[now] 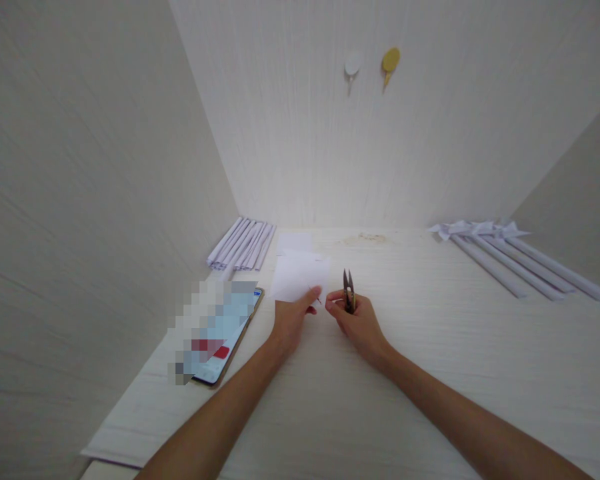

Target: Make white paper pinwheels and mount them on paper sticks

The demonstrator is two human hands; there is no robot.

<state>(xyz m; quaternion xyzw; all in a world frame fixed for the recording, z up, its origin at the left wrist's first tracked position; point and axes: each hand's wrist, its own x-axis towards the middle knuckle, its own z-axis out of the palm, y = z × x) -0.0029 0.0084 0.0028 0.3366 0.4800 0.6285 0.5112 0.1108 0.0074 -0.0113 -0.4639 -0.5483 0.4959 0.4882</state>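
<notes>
My left hand [289, 323] grips the white sheet [300, 275] by its near right corner, thumb on top, with a thin red strand [320, 301] showing just beside the thumb tip. My right hand [359, 321] is wrapped around a pair of dark snips [349, 293], its thumb and forefinger drawn together just right of that strand; whether they pinch anything too fine to see, I cannot tell. The snips' long axis runs near to far, blades upward and away from me, tips slightly parted, so they point past the sheet's right edge rather than at it. The sheet lies left of the blades, and my left hand is the nearer one to it. Beyond it, another paper [295, 242] shows at the far side. Left of my hands, a phone [237, 347] lies on the table [430, 393], with rolled papers [245, 245] farther back; far right, more paper tubes [500, 260] lie slanted, their near ends angled right.
</notes>
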